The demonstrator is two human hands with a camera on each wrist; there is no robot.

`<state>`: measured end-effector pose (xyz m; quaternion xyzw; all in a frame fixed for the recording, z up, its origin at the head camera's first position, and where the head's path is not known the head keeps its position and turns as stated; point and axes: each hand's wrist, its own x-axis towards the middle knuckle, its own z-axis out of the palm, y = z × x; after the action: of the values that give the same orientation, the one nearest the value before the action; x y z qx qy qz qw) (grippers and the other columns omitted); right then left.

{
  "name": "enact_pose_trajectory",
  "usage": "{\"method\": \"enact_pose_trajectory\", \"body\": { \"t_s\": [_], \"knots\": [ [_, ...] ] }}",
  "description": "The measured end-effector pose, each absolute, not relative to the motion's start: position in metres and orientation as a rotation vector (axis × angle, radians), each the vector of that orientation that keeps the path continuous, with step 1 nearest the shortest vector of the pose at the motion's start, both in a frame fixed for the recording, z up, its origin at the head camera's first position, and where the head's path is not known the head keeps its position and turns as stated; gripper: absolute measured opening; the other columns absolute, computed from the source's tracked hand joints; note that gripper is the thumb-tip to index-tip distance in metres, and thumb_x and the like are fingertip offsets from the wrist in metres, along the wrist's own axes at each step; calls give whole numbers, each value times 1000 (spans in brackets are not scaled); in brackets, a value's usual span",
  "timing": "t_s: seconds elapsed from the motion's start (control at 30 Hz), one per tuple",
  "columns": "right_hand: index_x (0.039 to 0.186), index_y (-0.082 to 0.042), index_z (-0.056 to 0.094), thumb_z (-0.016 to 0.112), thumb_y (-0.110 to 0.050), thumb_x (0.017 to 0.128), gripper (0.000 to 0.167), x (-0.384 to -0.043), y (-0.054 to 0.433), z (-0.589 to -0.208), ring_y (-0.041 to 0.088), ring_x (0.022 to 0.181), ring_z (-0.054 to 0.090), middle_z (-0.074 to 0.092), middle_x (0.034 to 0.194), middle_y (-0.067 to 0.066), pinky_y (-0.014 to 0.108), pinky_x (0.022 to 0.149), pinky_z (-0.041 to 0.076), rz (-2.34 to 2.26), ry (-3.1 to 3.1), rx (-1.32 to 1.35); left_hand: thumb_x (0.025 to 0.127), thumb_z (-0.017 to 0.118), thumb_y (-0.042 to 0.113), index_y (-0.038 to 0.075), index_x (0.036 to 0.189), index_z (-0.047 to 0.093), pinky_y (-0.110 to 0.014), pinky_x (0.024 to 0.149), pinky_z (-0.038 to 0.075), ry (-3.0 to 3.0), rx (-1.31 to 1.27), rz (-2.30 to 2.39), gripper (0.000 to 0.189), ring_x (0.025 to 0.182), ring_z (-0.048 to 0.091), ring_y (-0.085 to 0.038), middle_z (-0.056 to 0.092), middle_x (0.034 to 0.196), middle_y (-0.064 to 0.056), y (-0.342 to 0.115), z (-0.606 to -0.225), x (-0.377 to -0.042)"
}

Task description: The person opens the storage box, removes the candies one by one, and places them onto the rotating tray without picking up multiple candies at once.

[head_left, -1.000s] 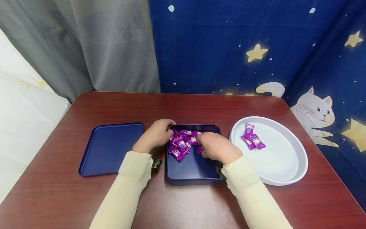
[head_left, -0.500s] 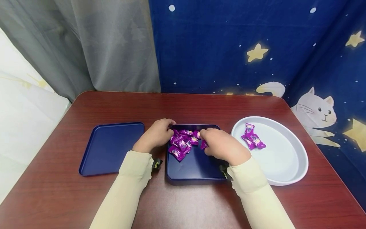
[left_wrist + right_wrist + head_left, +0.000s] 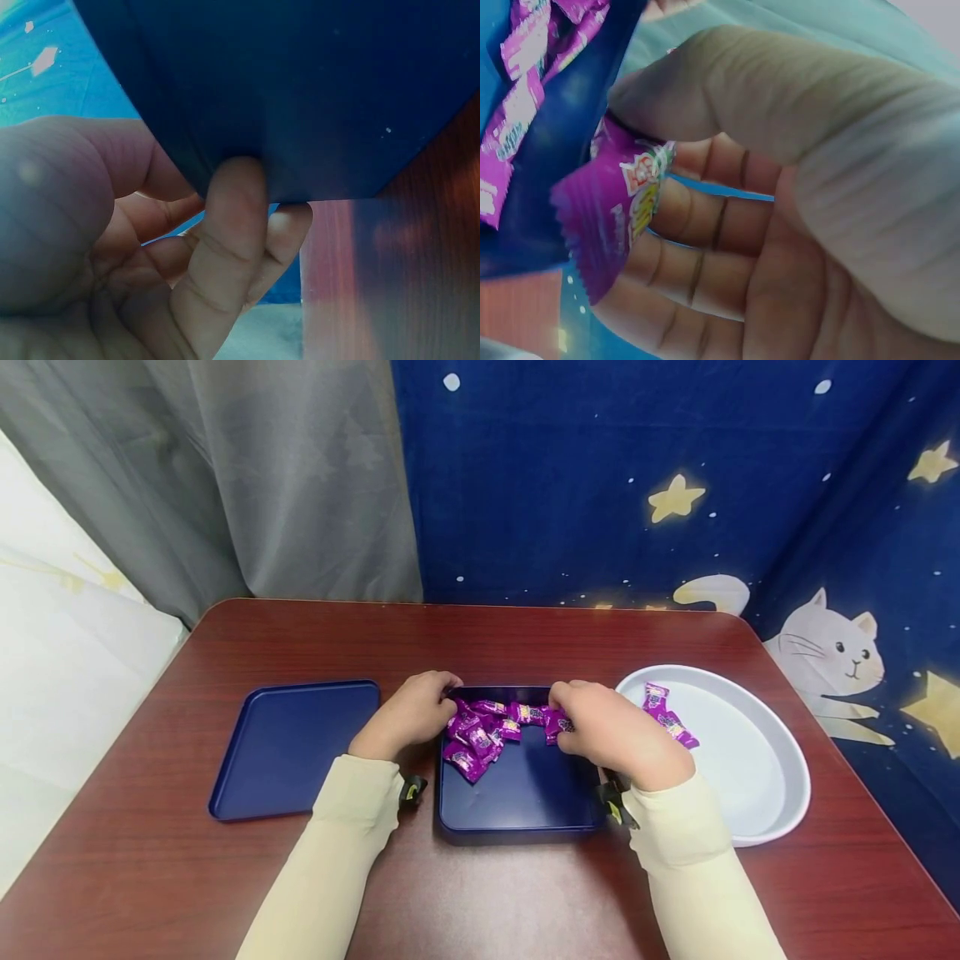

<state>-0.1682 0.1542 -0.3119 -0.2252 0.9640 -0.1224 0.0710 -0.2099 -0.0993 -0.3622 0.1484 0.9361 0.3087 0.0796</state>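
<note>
A dark blue rectangular tin (image 3: 517, 806) sits on the table, with several purple wrapped candies (image 3: 472, 739) heaped toward its far left. My left hand (image 3: 407, 718) grips the tin's far left corner; in the left wrist view its fingers (image 3: 236, 217) wrap the tin's wall. At the tin's far right, my right hand (image 3: 618, 731) pinches one purple wrapped candy (image 3: 615, 210) between thumb and fingers. More candies (image 3: 517, 127) lie inside the tin in the right wrist view. The fingertips behind the pinched candy are partly hidden.
Left of the tin lies a flat dark blue lid (image 3: 296, 752). On the right stands a white oval tray (image 3: 738, 768) holding a few purple candies (image 3: 670, 718), partly covered by my right hand. Curtains (image 3: 525, 485) hang behind the table (image 3: 480, 643).
My right hand has moved to the right across the tin with the pinched candy, uncovering another candy behind it. The left hand has stayed at its corner.
</note>
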Motion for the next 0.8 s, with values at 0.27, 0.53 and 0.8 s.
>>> {"method": "enact_pose_trajectory", "body": {
  "t_s": [0.27, 0.53, 0.8],
  "knots": [
    [101, -3, 60, 76, -7, 81, 25, -169, 174, -307, 23, 79, 57, 60, 86, 6, 40, 75, 53, -410, 2925, -630, 96, 55, 7, 0, 131, 60, -47, 104, 44, 2798, 444, 918, 37, 112, 56, -30, 60, 129, -18, -98, -360, -207],
    [97, -5, 61, 73, -7, 80, 20, -172, 197, -307, 22, 75, 57, 60, 83, 5, 40, 71, 51, -454, 2949, -565, 95, 56, 7, 0, 131, 60, -47, 103, 45, 2797, 438, 927, 36, 113, 56, -30, 60, 128, -18, -97, -359, -205],
    [104, -2, 58, 69, -6, 83, 25, -178, 217, -309, 20, 56, 56, 59, 81, 9, 33, 49, 50, -509, 2866, -392, 95, 55, 6, 0, 131, 60, -47, 103, 45, 2796, 442, 927, 36, 112, 56, -30, 60, 128, -18, -99, -361, -207]
  ]
}}
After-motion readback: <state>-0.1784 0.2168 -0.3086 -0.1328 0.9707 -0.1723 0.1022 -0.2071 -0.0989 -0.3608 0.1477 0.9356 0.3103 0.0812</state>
